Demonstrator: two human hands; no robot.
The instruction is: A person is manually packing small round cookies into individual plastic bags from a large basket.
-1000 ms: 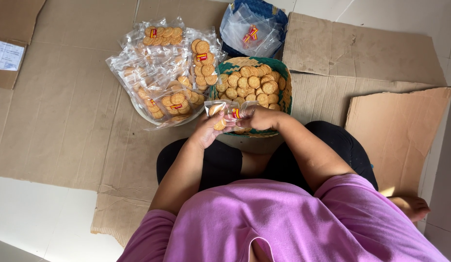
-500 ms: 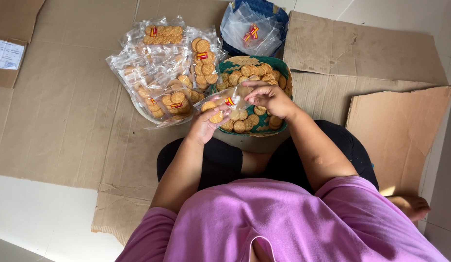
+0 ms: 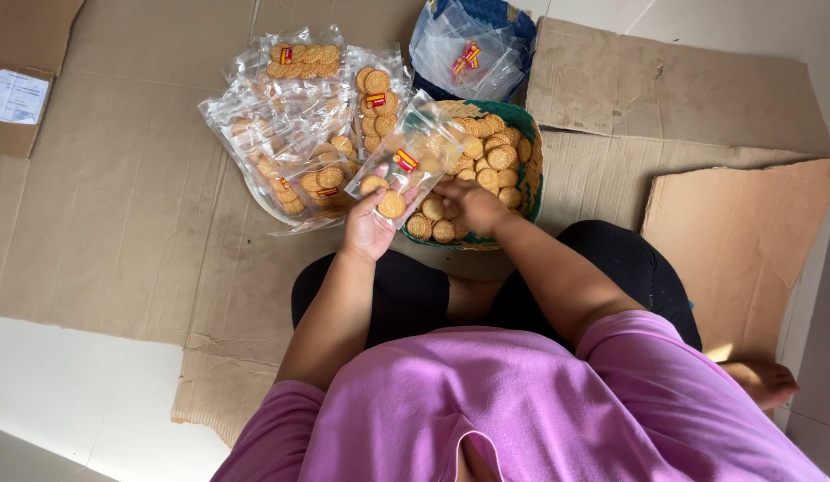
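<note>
Head view looks straight down on a seated person in a purple shirt (image 3: 522,411), whose face and lower body are cut off by the frame edge. One left hand (image 3: 372,223) is clamped on a clear bag (image 3: 410,161), held open just above the near rim of the basket (image 3: 528,174); two biscuits (image 3: 384,196) show at the bag's bottom, and whether more lie behind the glare cannot be told. One right hand (image 3: 468,201) rests palm down on the loose biscuits in the basket, fingers curled together; what they pinch is hidden beneath the hand, so its grip cannot be made out. The basket, green-rimmed, is partly covered by the bag and the right hand, and its biscuits are too many and too overlapped to count. Left of it lies a pile of filled packs (image 3: 299,125); they overlap and shine, so an exact count fails, though at least six show. Behind the basket sits one blue sack (image 3: 473,45) of empty bags, their number unreadable. Flattened cardboard (image 3: 120,196) covers the floor in several sheets, some running out of view. One bare foot (image 3: 763,379) shows at the right, mostly hidden by the shirt.
</note>
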